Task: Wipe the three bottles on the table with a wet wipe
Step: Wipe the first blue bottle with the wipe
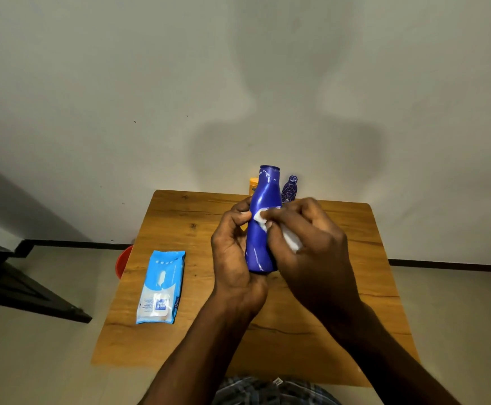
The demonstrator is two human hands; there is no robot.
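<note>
My left hand (pixel 232 252) grips a tall blue bottle (pixel 262 229), holding it upright above the wooden table (pixel 180 217). My right hand (pixel 311 241) pinches a crumpled white wet wipe (pixel 289 239) and presses it against the bottle's right side. Behind the blue bottle, at the table's far edge, stand an orange bottle (pixel 253 185), mostly hidden, and a small dark blue patterned bottle (pixel 290 190).
A light blue pack of wet wipes (pixel 161 286) lies flat on the table's left part. A red round object (pixel 123 261) shows on the floor past the table's left edge. A dark piece of furniture (pixel 19 287) stands at the left. A wall is right behind the table.
</note>
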